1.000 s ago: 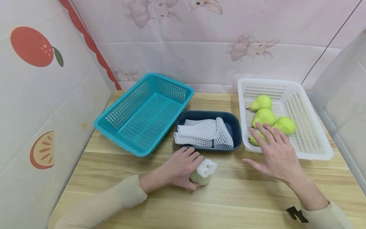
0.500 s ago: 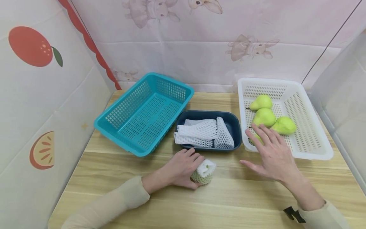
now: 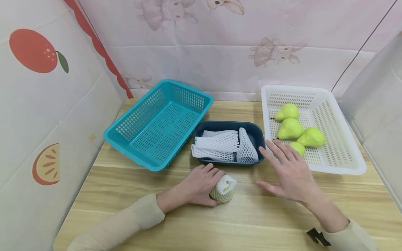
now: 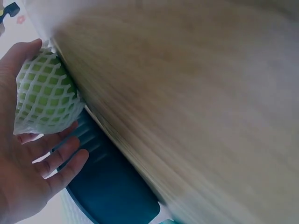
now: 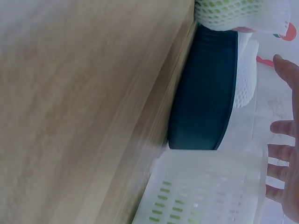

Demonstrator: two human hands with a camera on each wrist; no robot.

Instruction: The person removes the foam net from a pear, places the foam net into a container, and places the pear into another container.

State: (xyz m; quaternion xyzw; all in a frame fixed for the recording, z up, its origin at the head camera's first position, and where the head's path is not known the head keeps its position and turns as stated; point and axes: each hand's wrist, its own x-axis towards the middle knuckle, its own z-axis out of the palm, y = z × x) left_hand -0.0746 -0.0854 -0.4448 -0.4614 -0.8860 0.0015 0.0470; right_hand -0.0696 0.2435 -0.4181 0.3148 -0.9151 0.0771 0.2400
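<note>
Standing on the wooden table, a green pear (image 3: 222, 194) wears a white foam net sleeve, folded open at its top. My left hand (image 3: 201, 185) holds it from the left, and in the left wrist view the thumb lies on the netted pear (image 4: 46, 93) while several fingers spread below. My right hand (image 3: 292, 176) has its fingers extended and holds nothing; it hovers over the near left corner of the white basket (image 3: 348, 170). Inside that basket lie several bare green pears (image 3: 289, 129), the nearest partly hidden by the fingers.
Between the two baskets sits a dark blue tray (image 3: 259, 134) with several flat white foam net sleeves (image 3: 216, 143) in it. At left, a teal basket (image 3: 125, 150) stands angled. A printed cloth wall (image 3: 220, 69) closes off the back.
My right hand has drawn left and toward me, off the white basket's pears, uncovering more of the nearest one. The left hand and netted pear have barely shifted.
</note>
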